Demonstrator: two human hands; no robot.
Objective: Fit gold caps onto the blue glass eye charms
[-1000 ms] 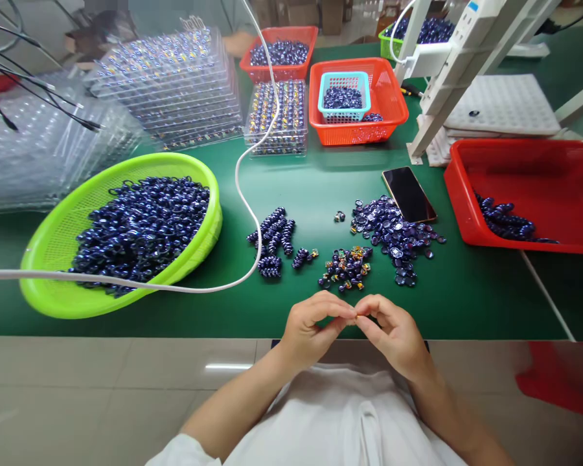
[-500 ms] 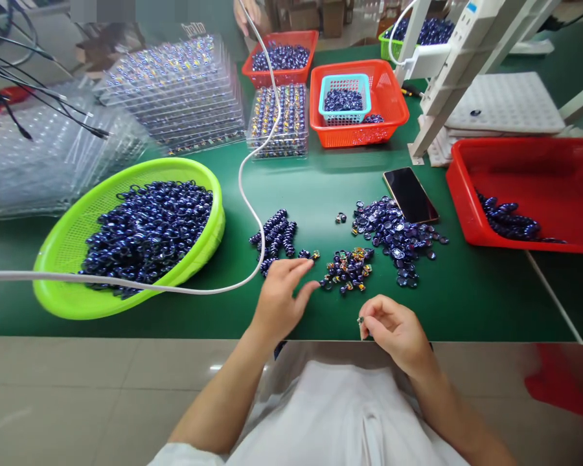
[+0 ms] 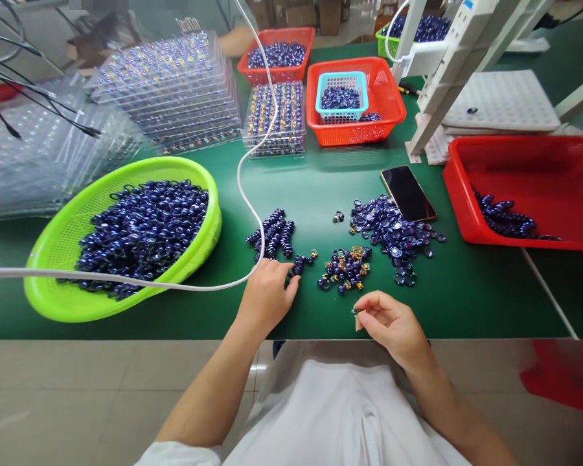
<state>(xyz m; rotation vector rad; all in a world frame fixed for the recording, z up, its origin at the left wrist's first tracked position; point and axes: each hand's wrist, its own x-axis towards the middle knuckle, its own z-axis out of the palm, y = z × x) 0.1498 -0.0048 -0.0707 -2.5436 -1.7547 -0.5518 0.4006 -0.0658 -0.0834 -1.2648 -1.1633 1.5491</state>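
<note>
My left hand (image 3: 267,291) reaches in beside rows of shiny dark-blue rings (image 3: 274,233). Its thumb and forefinger are apart, close to a short row of the same rings (image 3: 298,264); the other fingertips are partly hidden. My right hand (image 3: 391,323) is closed in a pinch near the table's front edge, holding a small shiny piece (image 3: 354,311) whose exact kind is too small to tell. Between the hands lies a heap of small blue pieces with clear and amber stones (image 3: 346,268). Behind it spreads a pile of loose dark-blue discs (image 3: 391,230).
A green basket (image 3: 214,239) of rings stands left, with a white cable (image 3: 240,181) crossing it. A phone (image 3: 408,193) touches the discs. Red bins (image 3: 525,243) stand right and at back. Clear trays (image 3: 175,90) are stacked back left; a co-worker's arm (image 3: 236,42) shows behind.
My left hand has moved left, away from the stone-set heap and towards the ring rows, uncovering more of the short row. My right hand keeps its pinch, shifted slightly left in view.
</note>
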